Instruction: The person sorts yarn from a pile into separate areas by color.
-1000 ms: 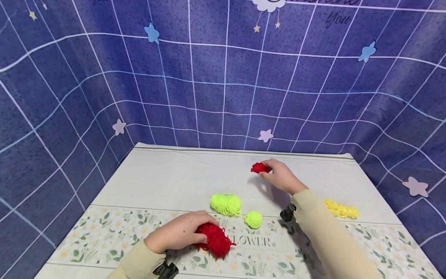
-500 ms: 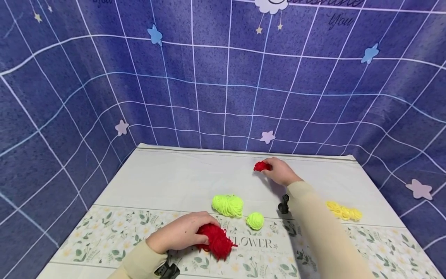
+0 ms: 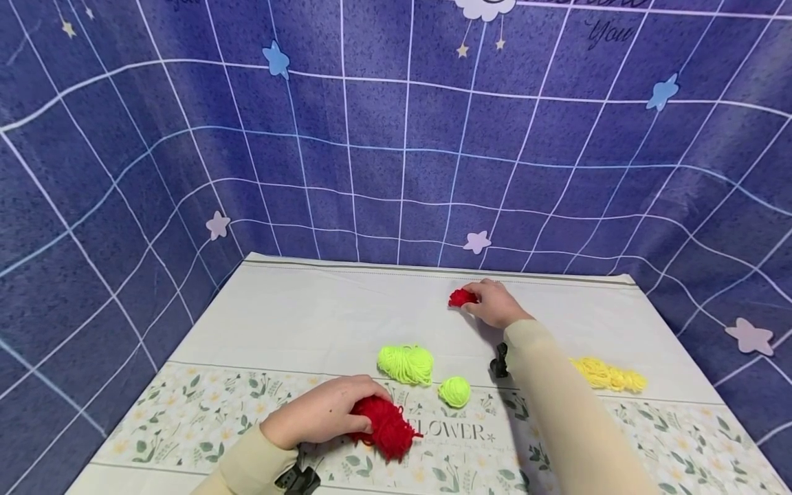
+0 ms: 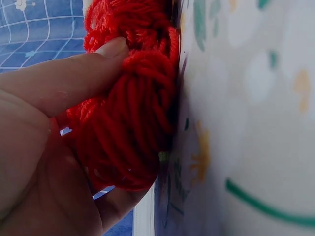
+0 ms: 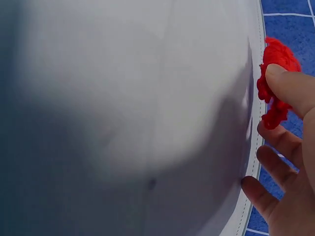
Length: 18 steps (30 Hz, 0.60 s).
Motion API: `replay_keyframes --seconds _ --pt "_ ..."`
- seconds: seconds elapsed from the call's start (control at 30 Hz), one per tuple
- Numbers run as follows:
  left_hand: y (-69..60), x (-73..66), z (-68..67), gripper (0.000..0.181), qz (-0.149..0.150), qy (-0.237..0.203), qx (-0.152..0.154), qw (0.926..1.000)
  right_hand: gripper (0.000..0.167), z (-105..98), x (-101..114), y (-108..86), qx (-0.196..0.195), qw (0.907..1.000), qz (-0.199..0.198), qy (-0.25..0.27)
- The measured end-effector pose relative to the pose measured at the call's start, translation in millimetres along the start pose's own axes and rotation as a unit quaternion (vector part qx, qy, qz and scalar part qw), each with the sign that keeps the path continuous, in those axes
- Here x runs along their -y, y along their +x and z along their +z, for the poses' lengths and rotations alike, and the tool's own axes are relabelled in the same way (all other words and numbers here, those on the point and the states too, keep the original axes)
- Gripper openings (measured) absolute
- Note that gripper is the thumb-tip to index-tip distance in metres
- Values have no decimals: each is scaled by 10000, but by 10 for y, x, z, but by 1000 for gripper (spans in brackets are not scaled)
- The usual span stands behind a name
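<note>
I count two red yarn bundles (image 3: 392, 430) (image 3: 459, 298), two lime-green yarn bundles (image 3: 405, 364) (image 3: 454, 392), one yellow yarn bundle (image 3: 612, 377), and two hands (image 3: 328, 409) (image 3: 495, 304).

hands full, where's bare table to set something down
Free: the far-left white tablecloth, between the blue gridded fabric backdrop and lime yarn skein. Crowded: front centre, where the skein, lime yarn ball and large red yarn bundle cluster.

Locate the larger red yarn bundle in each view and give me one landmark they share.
Head: the larger red yarn bundle is below centre, in the left hand.
Left wrist: the bundle sits mostly left of centre, reaching the top edge.
Right wrist: not in it; the right hand holds a smaller red piece.
Shared landmark: the blue grid-lined cloth, seen in all three views.
</note>
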<state>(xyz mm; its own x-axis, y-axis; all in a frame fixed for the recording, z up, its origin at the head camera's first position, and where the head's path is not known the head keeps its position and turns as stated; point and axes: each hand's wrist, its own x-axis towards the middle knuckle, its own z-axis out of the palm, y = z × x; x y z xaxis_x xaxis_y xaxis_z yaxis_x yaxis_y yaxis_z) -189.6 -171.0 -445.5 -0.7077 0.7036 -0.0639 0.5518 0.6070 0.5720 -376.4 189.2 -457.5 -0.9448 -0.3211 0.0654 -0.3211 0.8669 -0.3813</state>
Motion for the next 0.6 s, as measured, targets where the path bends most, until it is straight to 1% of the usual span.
replay_keyframes --seconds 0.17,0.27,0.47,0.6 --pt "2 -2 -1 35 9 -17 9 10000 47 20 11 -1 48 9999 82 -125" --pt "-1 -4 4 35 22 -41 6 10000 51 18 25 -25 13 9999 86 -141" --pt "16 10 6 35 1 -78 -84 9999 55 -36 27 -81 -138 9999 24 11" --pt "24 17 -3 35 -41 -76 -151 9998 57 -52 3 -92 -157 9997 66 157"
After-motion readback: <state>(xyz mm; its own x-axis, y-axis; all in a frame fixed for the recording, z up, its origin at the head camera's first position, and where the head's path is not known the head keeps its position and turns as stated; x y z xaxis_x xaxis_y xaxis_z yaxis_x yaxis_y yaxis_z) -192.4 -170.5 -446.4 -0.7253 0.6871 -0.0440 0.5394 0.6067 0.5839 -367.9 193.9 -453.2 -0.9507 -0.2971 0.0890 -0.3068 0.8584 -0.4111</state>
